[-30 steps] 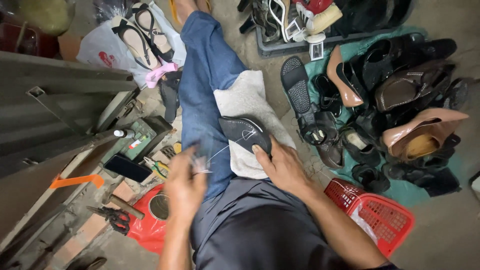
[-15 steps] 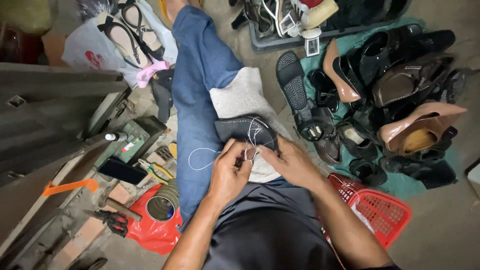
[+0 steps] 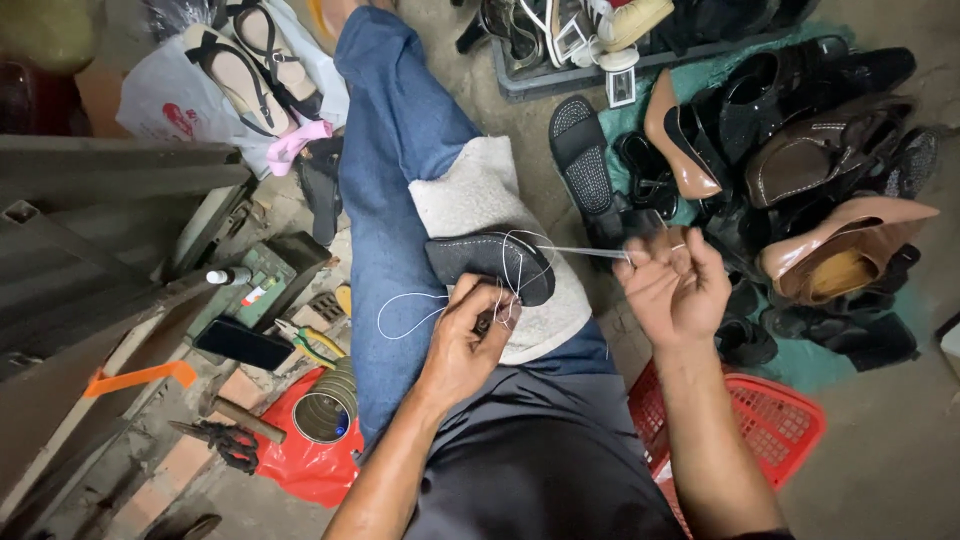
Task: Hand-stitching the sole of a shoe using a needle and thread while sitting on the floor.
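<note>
- The dark grey fabric shoe with a line of pale stitching round its sole edge [image 3: 490, 262] lies sole-side up on a cream fleece pad [image 3: 470, 200] across the person's blue-jeaned thigh [image 3: 390, 180]. It looks light and soft in the upper but firmer at the sole rim, so the heel end is probably the steadiest place to grip it.
- The left hand [image 3: 470, 335] is closed at the shoe's near end, fingers pinching the thin white thread [image 3: 410, 300], which loops slack over the jeans.
- The right hand [image 3: 675, 285] is raised to the right of the shoe, fingers pinched on a thin metal needle or awl [image 3: 590, 251] with the thread drawn taut; the thread is limp and likely to tangle.
- A dark plastic crate [image 3: 520, 75] at the top edge of the floor holds sandals and light shoes.
- A red plastic mesh basket [image 3: 780, 430] sits by the right forearm; its contents are not visible.
- A round tin can [image 3: 325, 410] stands on a red bag beside the left leg, its inside unclear.
</note>
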